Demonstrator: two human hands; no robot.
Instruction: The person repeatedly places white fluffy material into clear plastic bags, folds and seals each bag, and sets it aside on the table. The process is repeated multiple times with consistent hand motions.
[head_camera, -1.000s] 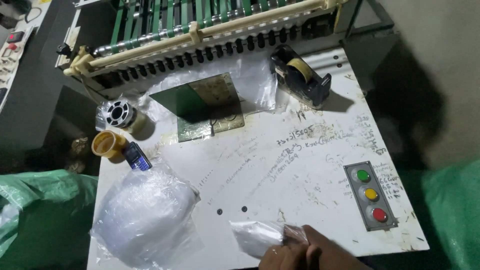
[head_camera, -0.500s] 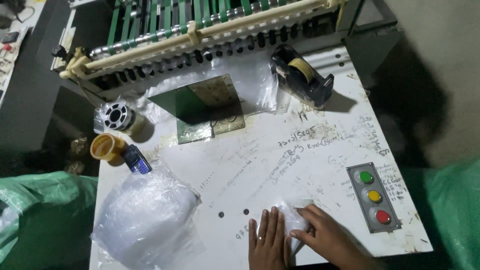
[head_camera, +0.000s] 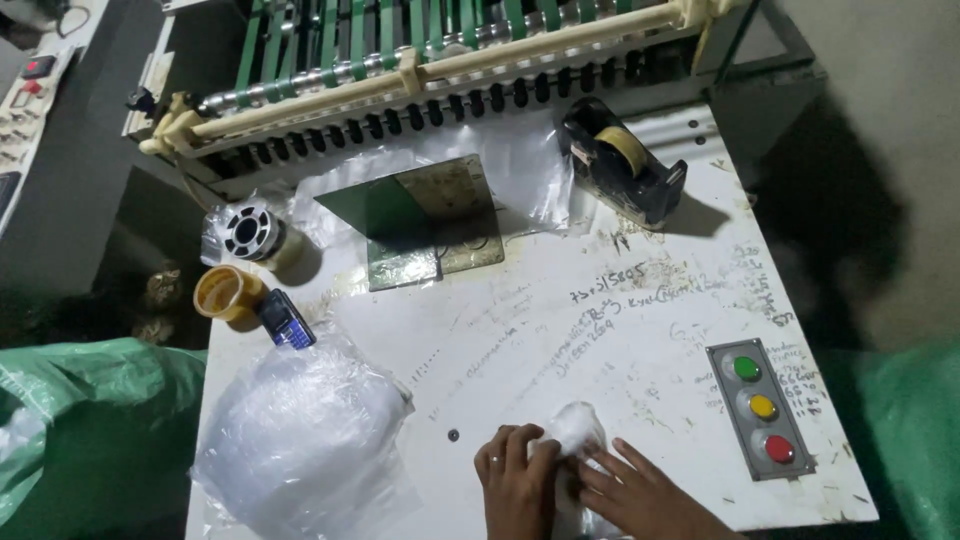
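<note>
We see both hands pressed on a crumpled clear plastic bag (head_camera: 578, 432) near the front edge of the white worktable (head_camera: 600, 330). The left hand (head_camera: 518, 487) lies flat, fingers spread over the bag's left side; the right hand (head_camera: 640, 493) curls its fingers onto the right side, pinching the plastic. Both wrists are cut off by the frame's bottom edge, and the bag's lower part is hidden beneath the hands. Left of them sits a bulging bundle of clear bags (head_camera: 300, 440); to the right, a three-button panel (head_camera: 762, 407).
</note>
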